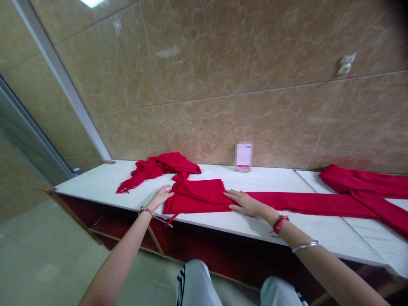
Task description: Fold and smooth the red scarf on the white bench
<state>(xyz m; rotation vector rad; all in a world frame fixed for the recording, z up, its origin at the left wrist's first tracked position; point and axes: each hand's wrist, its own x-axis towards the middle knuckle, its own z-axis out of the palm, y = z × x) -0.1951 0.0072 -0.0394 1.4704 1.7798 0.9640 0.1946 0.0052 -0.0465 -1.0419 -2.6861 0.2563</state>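
Observation:
A long red scarf [197,196] lies on the white counter, its left part folded into a flat rectangular stack. From that stack a single strip runs off to the right. My left hand [161,197] touches the stack's left edge, fingers stretched out. At the right edge my right hand [245,202] rests flat on the cloth with its fingers spread. A bit of red fringe hangs over the counter's front edge below the stack.
Behind the stack lies a crumpled, fringed red scarf [162,166]. A blurred upright card or phone [244,157] leans against the tiled wall [223,123]. More red cloth [366,180] covers the right end of the white counter [95,180]. Dark red shelves [197,242] open below.

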